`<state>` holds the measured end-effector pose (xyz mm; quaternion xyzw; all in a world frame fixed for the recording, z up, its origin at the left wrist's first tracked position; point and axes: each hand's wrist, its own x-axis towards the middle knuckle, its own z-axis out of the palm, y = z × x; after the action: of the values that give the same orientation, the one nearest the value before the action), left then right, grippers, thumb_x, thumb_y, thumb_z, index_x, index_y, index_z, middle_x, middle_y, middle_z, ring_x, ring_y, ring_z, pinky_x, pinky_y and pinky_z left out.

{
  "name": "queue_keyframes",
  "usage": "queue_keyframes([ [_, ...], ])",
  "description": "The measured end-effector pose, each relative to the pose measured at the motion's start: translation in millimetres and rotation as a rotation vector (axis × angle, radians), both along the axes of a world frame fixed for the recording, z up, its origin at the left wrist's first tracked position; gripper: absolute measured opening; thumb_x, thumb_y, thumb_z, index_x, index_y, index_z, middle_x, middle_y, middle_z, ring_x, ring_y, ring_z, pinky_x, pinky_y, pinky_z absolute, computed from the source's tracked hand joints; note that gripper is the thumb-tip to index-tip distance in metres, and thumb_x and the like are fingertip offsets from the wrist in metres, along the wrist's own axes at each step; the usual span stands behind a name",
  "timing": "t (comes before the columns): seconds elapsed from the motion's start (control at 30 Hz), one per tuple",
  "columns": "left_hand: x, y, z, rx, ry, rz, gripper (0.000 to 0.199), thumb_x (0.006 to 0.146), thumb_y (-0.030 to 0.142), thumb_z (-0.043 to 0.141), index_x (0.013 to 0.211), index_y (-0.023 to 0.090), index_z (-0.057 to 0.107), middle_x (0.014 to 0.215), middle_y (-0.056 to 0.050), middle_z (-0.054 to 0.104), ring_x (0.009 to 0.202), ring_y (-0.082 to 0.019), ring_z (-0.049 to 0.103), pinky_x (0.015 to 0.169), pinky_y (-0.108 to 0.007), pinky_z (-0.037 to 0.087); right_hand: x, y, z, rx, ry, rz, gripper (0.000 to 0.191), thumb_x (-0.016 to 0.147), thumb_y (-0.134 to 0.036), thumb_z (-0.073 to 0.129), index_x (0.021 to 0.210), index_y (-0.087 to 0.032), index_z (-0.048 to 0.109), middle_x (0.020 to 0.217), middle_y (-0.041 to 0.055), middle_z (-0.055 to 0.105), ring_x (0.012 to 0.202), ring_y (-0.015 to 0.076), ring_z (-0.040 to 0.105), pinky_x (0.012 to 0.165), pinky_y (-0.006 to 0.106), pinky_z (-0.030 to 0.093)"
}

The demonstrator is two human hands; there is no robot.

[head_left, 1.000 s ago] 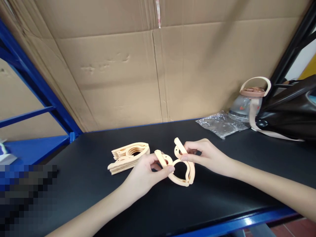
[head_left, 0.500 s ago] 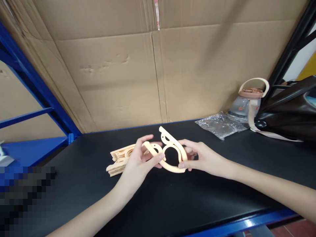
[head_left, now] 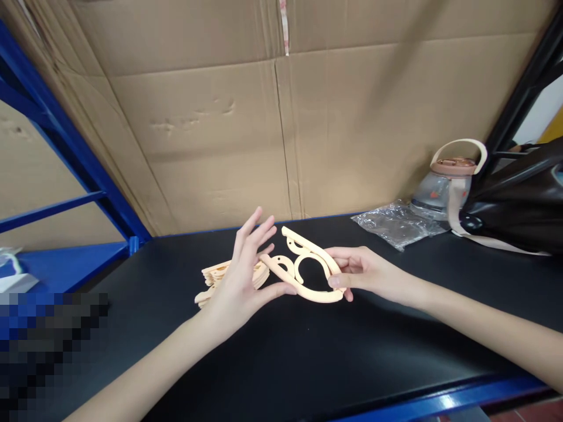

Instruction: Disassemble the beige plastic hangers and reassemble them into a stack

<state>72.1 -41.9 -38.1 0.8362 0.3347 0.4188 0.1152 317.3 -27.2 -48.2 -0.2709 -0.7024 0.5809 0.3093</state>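
Observation:
A cream plastic folding clothes hanger is held above the black tabletop, its two arms partly folded and its curved hook between them. My right hand pinches it at the joint end, thumb on the near face. At the other end, my left hand has its fingers raised and spread, and only the thumb tip lies against the lower arm. Behind that hand sits a pile of similar cream folding hangers, partly hidden by it.
A crumpled clear plastic bag lies at the back right, beside a clear bottle with a strap and carry handle. Next to it is a shiny black bag. Cardboard walls off the back; a blue metal frame stands at the left.
My left hand has loosened its grip on the hanger, its fingers lifting and spreading. The hanger has shifted slightly right in my right hand.

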Motion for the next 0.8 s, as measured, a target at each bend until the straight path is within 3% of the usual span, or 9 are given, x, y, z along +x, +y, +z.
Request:
queue_keyframes([
  [0.17, -6.7, 1.1, 6.7, 0.442, 0.568, -0.008, 0.079, 0.08, 0.039, 0.065, 0.145, 0.028, 0.021, 0.15, -0.014, 0.028, 0.138, -0.035, 0.023, 0.108, -0.058, 0.029, 1.8, -1.8, 1.3, 0.012, -0.063, 0.092, 0.046, 0.082, -0.032, 0.064, 0.126, -0.021, 0.055, 0.083, 0.0005, 0.059, 0.066, 0.0095, 0.051, 0.055, 0.019, 0.046],
  [0.27, -3.3, -6.6, 8.5, 0.519, 0.785, -0.072, 0.076, 0.081, 0.039, 0.064, 0.144, 0.019, 0.026, 0.147, -0.016, 0.036, 0.136, -0.033, 0.03, 0.11, -0.052, 0.028, 2.0, -4.3, 1.2, 0.026, -0.1, 0.16, 0.04, 0.085, -0.03, 0.061, 0.124, -0.021, 0.057, 0.076, -0.0028, 0.054, 0.062, 0.0075, 0.046, 0.055, 0.019, 0.042],
  [0.4, 7.3, -20.5, 2.9, 0.427, 0.831, -0.097, 0.066, 0.084, 0.029, 0.061, 0.141, 0.015, 0.033, 0.136, -0.016, 0.05, 0.12, -0.032, 0.051, 0.1, -0.044, 0.041, 1.7, -6.3, 1.9, 0.078, -0.154, 0.223, 0.028, 0.087, -0.029, 0.059, 0.112, -0.019, 0.062, 0.069, -0.0053, 0.046, 0.059, 0.0061, 0.042, 0.056, 0.019, 0.04],
  [0.53, 2.4, -18.6, 11.5, 0.273, 0.751, -0.074, 0.064, 0.078, 0.028, 0.061, 0.137, 0.016, 0.04, 0.128, -0.014, 0.056, 0.111, -0.03, 0.055, 0.096, -0.043, 0.043, 4.3, 0.4, 0.4, 0.128, -0.166, 0.209, 0.033, 0.09, -0.033, 0.054, 0.12, -0.018, 0.06, 0.071, -0.0032, 0.051, 0.061, 0.0075, 0.047, 0.058, 0.021, 0.043],
  [0.67, -36.2, 6.6, 40.8, 0.042, 0.574, 0.145, 0.059, 0.076, 0.035, 0.062, 0.132, 0.023, 0.047, 0.124, -0.009, 0.056, 0.108, -0.026, 0.056, 0.091, -0.034, 0.046, 12.9, 15.9, -4.5, 0.202, -0.212, -0.003, 0.041, 0.093, -0.039, 0.048, 0.125, -0.015, 0.057, 0.066, -0.0016, 0.056, 0.059, 0.0093, 0.052, 0.061, 0.024, 0.045],
  [0.8, -74.8, 28.5, 58.8, -0.181, 0.538, 0.277, 0.061, 0.074, 0.053, 0.062, 0.127, 0.024, 0.053, 0.122, -0.008, 0.058, 0.108, -0.028, 0.056, 0.09, -0.032, 0.046, 19.9, 28.6, -10.3, 0.206, -0.256, -0.069, 0.04, 0.09, -0.041, 0.051, 0.118, -0.015, 0.062, 0.065, -0.0009, 0.056, 0.061, 0.0112, 0.053, 0.061, 0.025, 0.045],
])
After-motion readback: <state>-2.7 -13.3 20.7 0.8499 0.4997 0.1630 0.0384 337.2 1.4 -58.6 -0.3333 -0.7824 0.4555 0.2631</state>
